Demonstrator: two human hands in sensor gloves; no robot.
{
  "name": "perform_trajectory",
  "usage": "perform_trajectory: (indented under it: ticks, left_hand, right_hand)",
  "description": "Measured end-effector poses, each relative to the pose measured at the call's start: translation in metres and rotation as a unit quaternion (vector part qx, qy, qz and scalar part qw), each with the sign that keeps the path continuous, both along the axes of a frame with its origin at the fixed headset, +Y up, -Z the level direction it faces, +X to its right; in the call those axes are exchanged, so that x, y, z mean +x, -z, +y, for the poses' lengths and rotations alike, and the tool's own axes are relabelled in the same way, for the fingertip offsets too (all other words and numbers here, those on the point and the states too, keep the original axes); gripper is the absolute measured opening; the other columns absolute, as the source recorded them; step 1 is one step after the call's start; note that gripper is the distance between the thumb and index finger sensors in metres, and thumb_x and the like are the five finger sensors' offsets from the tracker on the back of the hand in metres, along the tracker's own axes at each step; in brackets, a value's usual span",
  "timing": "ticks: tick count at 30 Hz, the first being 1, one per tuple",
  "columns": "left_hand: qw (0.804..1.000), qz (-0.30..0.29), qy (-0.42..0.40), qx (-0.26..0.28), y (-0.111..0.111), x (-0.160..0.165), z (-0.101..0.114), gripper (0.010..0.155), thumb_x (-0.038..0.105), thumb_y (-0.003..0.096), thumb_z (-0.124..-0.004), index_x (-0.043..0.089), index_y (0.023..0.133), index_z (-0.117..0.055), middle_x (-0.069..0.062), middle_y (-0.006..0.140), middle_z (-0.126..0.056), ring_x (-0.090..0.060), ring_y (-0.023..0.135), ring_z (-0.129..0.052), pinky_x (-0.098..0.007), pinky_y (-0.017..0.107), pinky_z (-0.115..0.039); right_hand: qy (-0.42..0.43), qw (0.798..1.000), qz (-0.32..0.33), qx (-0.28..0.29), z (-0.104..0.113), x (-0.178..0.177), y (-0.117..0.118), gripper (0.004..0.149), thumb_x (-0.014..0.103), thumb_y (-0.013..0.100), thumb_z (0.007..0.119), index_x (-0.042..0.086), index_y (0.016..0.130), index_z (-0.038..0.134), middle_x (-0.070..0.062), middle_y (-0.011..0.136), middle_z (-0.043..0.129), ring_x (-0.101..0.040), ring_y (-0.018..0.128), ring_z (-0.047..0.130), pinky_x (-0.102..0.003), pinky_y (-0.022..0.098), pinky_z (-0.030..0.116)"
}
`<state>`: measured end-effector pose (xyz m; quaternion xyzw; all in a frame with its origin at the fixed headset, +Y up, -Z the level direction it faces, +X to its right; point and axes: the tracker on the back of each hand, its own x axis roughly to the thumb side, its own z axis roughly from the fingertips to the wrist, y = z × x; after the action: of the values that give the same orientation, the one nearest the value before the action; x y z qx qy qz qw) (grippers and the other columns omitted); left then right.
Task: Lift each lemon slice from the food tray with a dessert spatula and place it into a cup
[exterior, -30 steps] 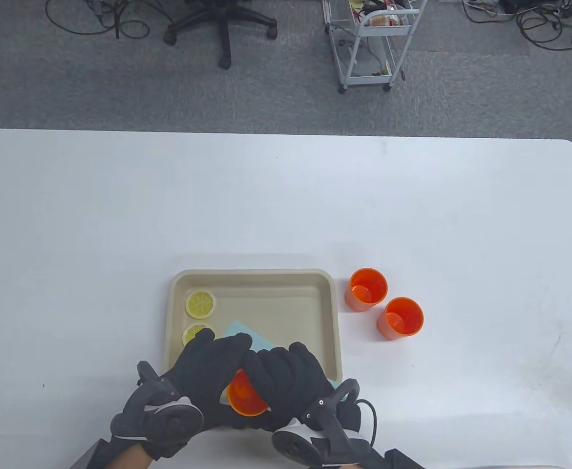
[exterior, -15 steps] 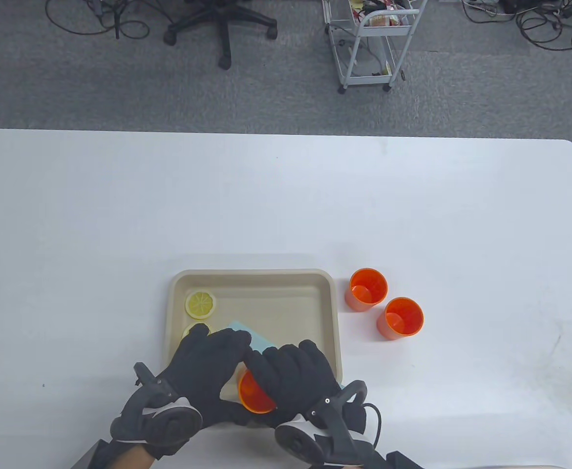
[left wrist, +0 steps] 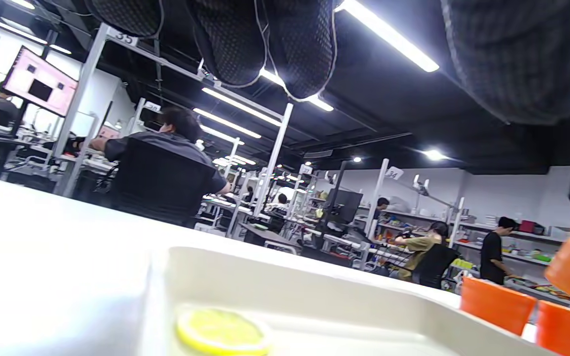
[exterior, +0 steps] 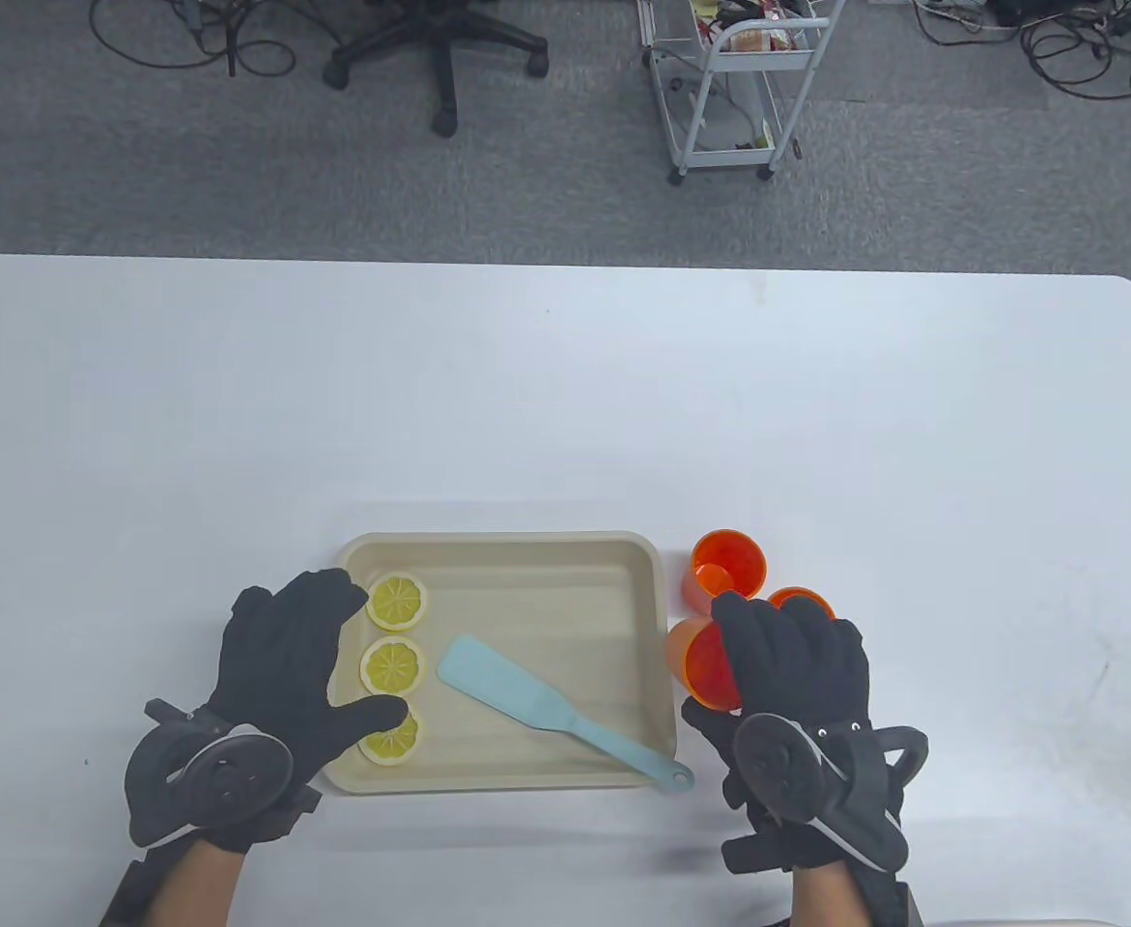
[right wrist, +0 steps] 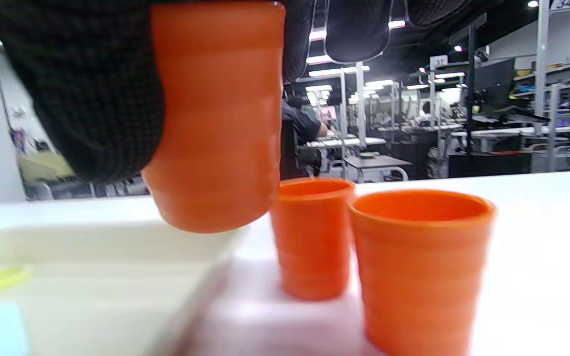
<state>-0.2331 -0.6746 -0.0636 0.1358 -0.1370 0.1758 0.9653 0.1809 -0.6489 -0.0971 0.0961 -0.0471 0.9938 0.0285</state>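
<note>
A beige food tray [exterior: 507, 550] holds three lemon slices [exterior: 396, 601] [exterior: 393, 666] [exterior: 391, 742] along its left side. A light blue dessert spatula [exterior: 493, 681] lies in it, its handle over the front right rim. My left hand [exterior: 319, 657] hovers over the tray's left edge, fingers spread, holding nothing, with the thumb by the nearest slice. My right hand [exterior: 758, 652] grips an orange cup [exterior: 703, 666] [right wrist: 215, 123] just right of the tray, lifted off the table. Two more orange cups [exterior: 727, 565] [exterior: 802, 599] stand behind it, the nearer one partly hidden.
In the right wrist view the two standing cups [right wrist: 312, 237] [right wrist: 421, 267] sit close together right of the tray [right wrist: 92, 237]. White table [exterior: 565, 386] stretches beyond. An office chair [exterior: 439, 48] and a wire cart [exterior: 729, 87] stand on the floor behind.
The hands were together over the tray's front holding an orange cup. They have parted: the left hand moved left and let go, the right hand carried the cup to the tray's right.
</note>
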Motion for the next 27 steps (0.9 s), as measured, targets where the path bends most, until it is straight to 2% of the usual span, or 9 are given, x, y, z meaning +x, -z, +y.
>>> perform_trajectory:
  ticks: [8,18,21,24,27]
  left_hand:
    - [1.000,0.022,0.011,-0.015,0.004,-0.011,-0.007,0.116,0.071,0.0419,-0.087,0.019,0.121,-0.021,-0.002,0.120,-0.064,-0.042,0.116,-0.060,-0.076,0.082,-0.044]
    - [0.999,0.029,0.020,-0.025,0.007,-0.013,-0.009,0.116,0.071,0.0419,-0.087,0.019,0.121,-0.021,-0.003,0.120,-0.064,-0.042,0.116,-0.060,-0.076,0.082,-0.043]
    - [0.999,0.031,0.020,-0.026,0.007,-0.014,-0.009,0.115,0.071,0.0421,-0.086,0.019,0.121,-0.021,-0.003,0.120,-0.064,-0.043,0.116,-0.060,-0.076,0.082,-0.043]
    - [0.999,0.033,0.024,-0.027,0.007,-0.015,-0.010,0.116,0.071,0.0417,-0.087,0.019,0.122,-0.021,-0.003,0.120,-0.064,-0.043,0.116,-0.060,-0.076,0.082,-0.043]
    - [0.999,0.035,0.027,-0.029,0.007,-0.015,-0.010,0.116,0.071,0.0420,-0.087,0.018,0.122,-0.021,-0.003,0.120,-0.064,-0.043,0.116,-0.060,-0.077,0.082,-0.043]
  right_hand:
    - [-0.055,0.997,-0.007,-0.054,-0.030,0.002,0.019,0.103,0.053,0.039,0.105,0.030,0.115,0.039,0.000,0.114,0.059,-0.043,0.114,0.047,-0.070,0.080,0.036]
    - [-0.117,0.989,-0.002,-0.089,-0.052,-0.007,0.030,0.102,0.055,0.038,0.105,0.031,0.115,0.043,0.002,0.115,0.060,-0.040,0.116,0.038,-0.070,0.080,0.031]
    - [-0.114,0.990,-0.003,-0.082,-0.052,-0.007,0.031,0.101,0.056,0.038,0.104,0.031,0.115,0.043,0.001,0.115,0.060,-0.040,0.116,0.039,-0.070,0.080,0.031]
    - [-0.113,0.988,-0.007,-0.101,-0.051,-0.006,0.030,0.101,0.056,0.039,0.104,0.030,0.115,0.042,-0.001,0.117,0.057,-0.042,0.116,0.038,-0.070,0.080,0.031]
    - [-0.091,0.990,-0.007,-0.109,-0.040,-0.005,0.024,0.106,0.057,0.039,0.103,0.028,0.117,0.037,-0.006,0.120,0.048,-0.043,0.116,0.036,-0.071,0.080,0.031]
